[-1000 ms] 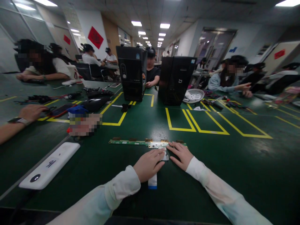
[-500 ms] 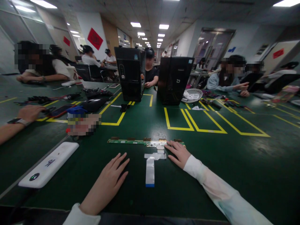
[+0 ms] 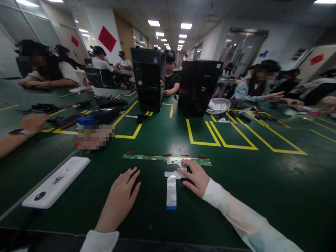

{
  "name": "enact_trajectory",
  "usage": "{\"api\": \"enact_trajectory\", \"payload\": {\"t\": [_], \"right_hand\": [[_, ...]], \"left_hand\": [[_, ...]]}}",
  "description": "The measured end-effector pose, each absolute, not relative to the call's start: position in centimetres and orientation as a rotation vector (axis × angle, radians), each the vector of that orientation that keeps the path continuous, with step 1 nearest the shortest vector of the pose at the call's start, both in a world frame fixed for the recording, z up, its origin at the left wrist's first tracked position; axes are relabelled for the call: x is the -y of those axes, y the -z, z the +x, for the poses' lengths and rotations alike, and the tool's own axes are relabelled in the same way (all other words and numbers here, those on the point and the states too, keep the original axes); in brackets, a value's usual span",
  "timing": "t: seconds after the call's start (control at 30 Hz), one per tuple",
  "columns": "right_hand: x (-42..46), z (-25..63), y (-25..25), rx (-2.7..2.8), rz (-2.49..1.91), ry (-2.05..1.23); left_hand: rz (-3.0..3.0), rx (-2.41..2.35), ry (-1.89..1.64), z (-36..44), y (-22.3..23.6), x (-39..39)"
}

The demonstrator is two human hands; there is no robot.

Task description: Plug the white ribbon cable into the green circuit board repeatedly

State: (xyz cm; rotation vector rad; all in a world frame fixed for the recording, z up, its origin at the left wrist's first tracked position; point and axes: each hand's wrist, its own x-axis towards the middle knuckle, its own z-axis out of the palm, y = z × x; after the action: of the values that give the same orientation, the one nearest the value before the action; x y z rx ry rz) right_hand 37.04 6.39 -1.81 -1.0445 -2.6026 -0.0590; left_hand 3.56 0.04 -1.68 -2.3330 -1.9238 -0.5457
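A long, narrow green circuit board (image 3: 147, 158) lies crosswise on the green table in front of me. From its middle a white ribbon cable (image 3: 171, 190) bends toward me and ends in a blue tip. My right hand (image 3: 195, 177) rests with fingers spread over the join of board and cable, hiding part of both. Its fingertips appear to touch the cable's upper end. Left of the cable, my left hand (image 3: 120, 197) lies palm down with fingers stretched out, apart from board and cable and holding nothing.
A white power bank (image 3: 56, 183) lies at the left. Two black computer towers (image 3: 148, 82) stand at the back, with a white basket (image 3: 219, 105) beside them. Yellow tape (image 3: 204, 143) marks the table. A co-worker's hand (image 3: 34, 124) is at far left; cables lie beyond.
My right hand has slid left and toward me, from the board's right part onto the cable join. The left hand has barely moved. The whole view has shifted slightly.
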Motion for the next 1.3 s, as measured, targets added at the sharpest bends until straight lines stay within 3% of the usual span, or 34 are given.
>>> {"api": "enact_trajectory", "payload": {"t": [0.67, 0.93, 1.3], "right_hand": [[-6.4, 39.3, 1.8, 2.649, -1.048, 0.024], [-5.4, 47.2, 1.8, 2.55, -1.145, -0.004], [-1.2, 60.0, 2.2, 2.253, -1.628, -0.114]], "left_hand": [[-2.332, 1.946, 0.573, 4.0, 0.9, 0.4], [-2.355, 1.946, 0.583, 3.8, 1.2, 0.2], [-2.351, 1.937, 0.579, 3.7, 1.5, 0.2]]}}
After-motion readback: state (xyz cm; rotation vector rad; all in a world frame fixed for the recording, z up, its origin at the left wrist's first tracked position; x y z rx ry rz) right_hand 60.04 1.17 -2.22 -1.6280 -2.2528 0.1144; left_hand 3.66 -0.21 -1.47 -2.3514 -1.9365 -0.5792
